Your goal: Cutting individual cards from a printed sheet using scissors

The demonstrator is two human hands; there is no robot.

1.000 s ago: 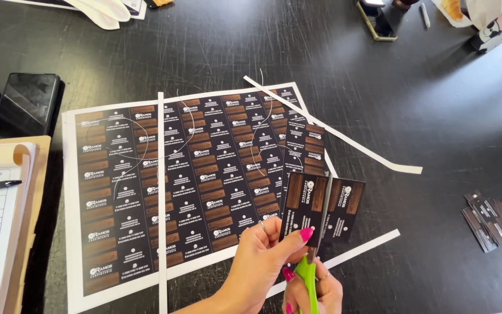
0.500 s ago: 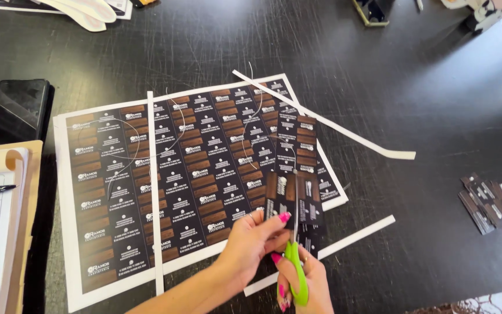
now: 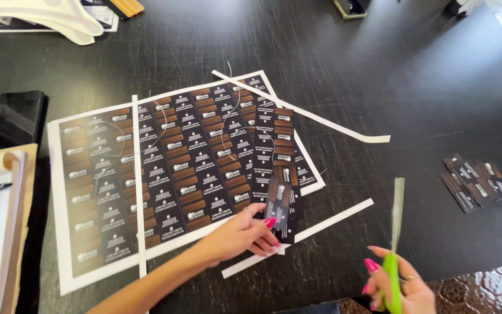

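- Left hand (image 3: 245, 232) pinches a cut strip of dark cards (image 3: 280, 206), near the printed sheet (image 3: 175, 168).
- Right hand (image 3: 399, 285) grips green-handled scissors (image 3: 394, 244), blades together, pointing far.

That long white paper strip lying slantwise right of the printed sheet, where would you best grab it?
Probably at its right end. The white paper strip lies flat on the dark table, and that end sits on bare tabletop, while its upper-left end lies over the printed sheet. Come from the right, where the right hand holds the green-handled scissors, and pinch across its narrow width.
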